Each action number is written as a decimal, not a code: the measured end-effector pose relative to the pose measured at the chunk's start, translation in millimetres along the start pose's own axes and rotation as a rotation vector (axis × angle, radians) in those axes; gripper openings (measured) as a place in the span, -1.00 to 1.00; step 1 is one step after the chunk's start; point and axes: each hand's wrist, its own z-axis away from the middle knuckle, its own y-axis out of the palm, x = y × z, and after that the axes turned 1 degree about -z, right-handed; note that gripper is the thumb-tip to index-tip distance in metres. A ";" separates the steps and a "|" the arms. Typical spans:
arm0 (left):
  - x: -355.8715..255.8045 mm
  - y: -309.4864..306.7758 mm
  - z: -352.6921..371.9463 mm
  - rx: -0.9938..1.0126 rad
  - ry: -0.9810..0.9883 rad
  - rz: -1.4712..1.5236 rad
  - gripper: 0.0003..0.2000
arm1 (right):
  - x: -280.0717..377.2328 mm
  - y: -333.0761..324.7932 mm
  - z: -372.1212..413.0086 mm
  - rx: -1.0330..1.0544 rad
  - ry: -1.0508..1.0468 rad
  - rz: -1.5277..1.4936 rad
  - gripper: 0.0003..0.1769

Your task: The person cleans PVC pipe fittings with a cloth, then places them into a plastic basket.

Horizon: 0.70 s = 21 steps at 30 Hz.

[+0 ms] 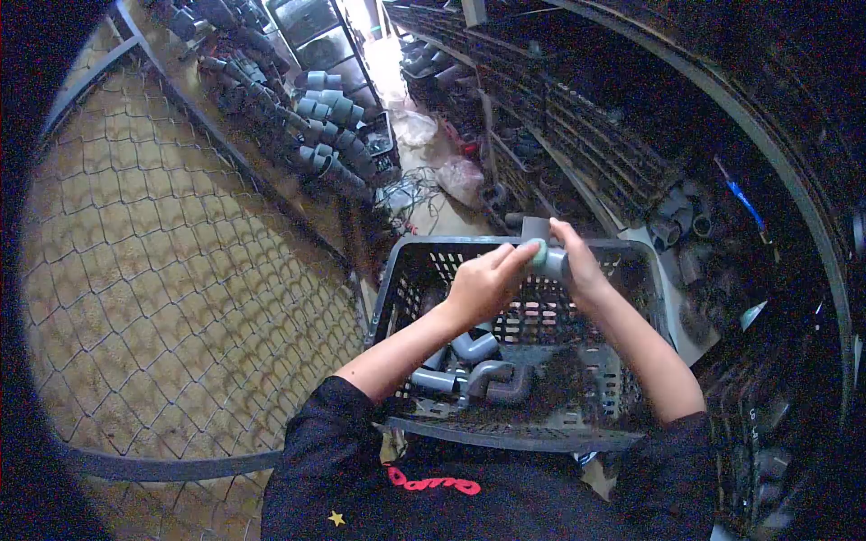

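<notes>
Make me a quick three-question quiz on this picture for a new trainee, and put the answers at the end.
1. True or false: the left hand and the right hand are both on one grey pipe fitting.

2. Multiple choice: what lies inside the black basket?
A) Glass bottles
B) Bent grey pipe fittings
C) Folded towels

3. Fill the gap: the wire-mesh fence is on the ____ side of the picture.

Key: 1. True. 2. B. 3. Left.
</notes>
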 end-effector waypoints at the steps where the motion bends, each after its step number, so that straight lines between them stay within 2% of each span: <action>1: 4.4 1.6 -3.5 -0.066 0.028 -0.003 -0.50 | -1.5 4.0 4.4 -0.011 0.010 0.003 -0.52; 3: 10.1 2.2 -7.0 -0.146 -0.117 0.010 -0.51 | -2.2 17.2 15.2 0.008 0.058 0.008 -0.52; 5: 10.8 3.7 -5.5 -0.181 -0.086 0.041 -0.52 | -3.5 16.7 11.5 -0.022 0.010 0.000 -0.50; 7: 0.7 4.4 0.6 -0.094 -0.027 0.041 -0.52 | 19.5 28.4 24.2 -0.072 -0.043 -0.098 -0.48; 8: -0.4 8.4 6.8 -0.041 0.025 0.065 -0.49 | 25.7 27.4 25.2 0.044 -0.092 -0.133 -0.46; 9: -12.4 0.4 3.8 0.035 0.048 0.047 -0.46 | 27.9 24.5 25.3 0.062 -0.109 -0.125 -0.44; 11: -14.7 -1.2 0.1 0.047 0.069 -0.005 -0.43 | 24.6 25.7 26.3 0.111 -0.064 -0.184 -0.43; 14: -5.2 -0.1 -6.4 -0.117 0.049 0.032 -0.49 | 18.0 21.3 21.6 0.063 -0.016 -0.193 -0.42; 17: -6.7 -7.7 -9.5 -0.143 -0.186 0.105 -0.52 | 27.4 27.8 32.9 0.080 0.010 -0.105 -0.43; 20: -14.0 0.6 0.7 -0.154 -0.201 0.137 -0.52 | 14.4 20.8 18.4 0.011 -0.065 -0.194 -0.48; 21: -16.1 6.0 2.3 -0.157 -0.146 0.121 -0.52 | 16.7 24.8 20.0 -0.023 -0.099 -0.220 -0.49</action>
